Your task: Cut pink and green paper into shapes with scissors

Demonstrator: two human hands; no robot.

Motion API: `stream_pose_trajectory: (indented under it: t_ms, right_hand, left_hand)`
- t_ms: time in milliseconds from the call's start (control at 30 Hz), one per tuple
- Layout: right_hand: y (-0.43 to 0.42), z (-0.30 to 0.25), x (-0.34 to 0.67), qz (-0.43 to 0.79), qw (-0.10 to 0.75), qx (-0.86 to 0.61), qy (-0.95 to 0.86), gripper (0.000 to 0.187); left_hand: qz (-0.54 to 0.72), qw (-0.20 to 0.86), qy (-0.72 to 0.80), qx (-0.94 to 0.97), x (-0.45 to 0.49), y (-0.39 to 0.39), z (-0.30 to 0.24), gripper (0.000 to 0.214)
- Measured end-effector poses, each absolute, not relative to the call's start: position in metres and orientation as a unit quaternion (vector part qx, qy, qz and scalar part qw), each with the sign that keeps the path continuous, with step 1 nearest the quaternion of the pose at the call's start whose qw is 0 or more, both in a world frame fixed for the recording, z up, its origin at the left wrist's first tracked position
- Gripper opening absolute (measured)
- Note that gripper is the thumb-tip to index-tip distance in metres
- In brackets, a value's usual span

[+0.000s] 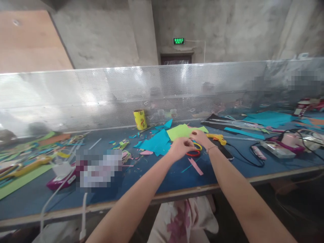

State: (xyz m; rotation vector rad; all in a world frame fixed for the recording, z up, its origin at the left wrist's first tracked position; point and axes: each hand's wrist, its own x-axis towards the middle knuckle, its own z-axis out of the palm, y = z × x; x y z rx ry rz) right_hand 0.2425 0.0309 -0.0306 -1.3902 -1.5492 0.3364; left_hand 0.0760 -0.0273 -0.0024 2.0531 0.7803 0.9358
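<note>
Over the middle of the table, my left hand (182,147) has its fingers curled together; whatever they may pinch is too small to make out. Close by on the right, my right hand (198,137) is also closed, its fingertips pressed together, their contents unclear. Just below both hands lie red and yellow loops (193,153) that look like scissor handles. Light green paper (177,132) lies behind the fingers, partly over blue paper (158,142). A pink paper strip (195,166) rests nearer the front edge.
Right of my hands lie a yellow glue gun (217,138) with a black cord and a dark phone-like slab (227,153). A yellow roll (140,119) stands by the perforated metal screen (113,91). Paper scraps (121,145) litter the left; a power strip (62,181) sits there too.
</note>
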Motion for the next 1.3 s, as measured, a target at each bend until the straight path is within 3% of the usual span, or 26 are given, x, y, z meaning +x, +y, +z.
stream_pose_trajectory:
  t_ms: [200, 367, 733, 1300]
  right_hand:
    - [0.023, -0.025, 0.226, 0.232, 0.522, -0.456, -0.683, 0.016]
    - [0.011, -0.02, 0.21, 0.196, 0.546, -0.393, -0.714, 0.011]
    - [-0.003, -0.012, 0.191, -0.019, 0.519, -0.388, -0.762, 0.013]
    - [-0.001, -0.015, 0.193, -0.079, 0.448, -0.373, -0.809, 0.014]
  left_hand:
    - [0.473, 0.52, 0.288, 0.651, 0.054, 0.002, -0.004, 0.018]
    - [0.546, 0.61, 0.238, 0.522, 0.048, 0.009, -0.012, 0.026]
    - [0.574, 0.63, 0.257, 0.455, 0.046, 0.013, -0.013, 0.023]
    - [0.567, 0.638, 0.264, 0.449, 0.048, 0.011, -0.018, 0.021]
